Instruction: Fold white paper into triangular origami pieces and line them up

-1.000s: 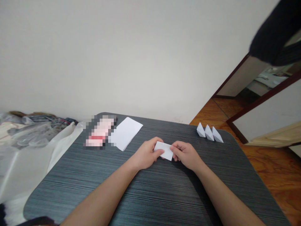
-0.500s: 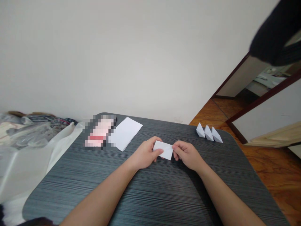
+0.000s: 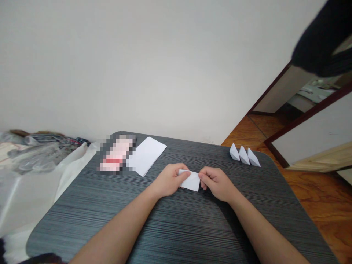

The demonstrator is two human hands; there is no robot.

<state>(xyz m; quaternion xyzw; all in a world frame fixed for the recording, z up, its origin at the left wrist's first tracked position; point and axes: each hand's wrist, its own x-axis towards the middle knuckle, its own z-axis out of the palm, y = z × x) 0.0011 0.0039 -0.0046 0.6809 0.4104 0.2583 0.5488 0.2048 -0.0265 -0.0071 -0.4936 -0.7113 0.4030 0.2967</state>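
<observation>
Pinching one small white paper piece between left hand and right hand, both fingers-and-thumb grasping, held at mid-table; fold step in progress, next move apparently needs a firm crease. Dark striped table beneath; further off, one white sheet, three folded paper boats

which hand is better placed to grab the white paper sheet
Left, probably: the left hand sits closer to the white paper sheet than the right hand, and both hold the folded paper.

Left hand and right hand close together, fingers seemingly pinched, forearms angled inward.
</observation>
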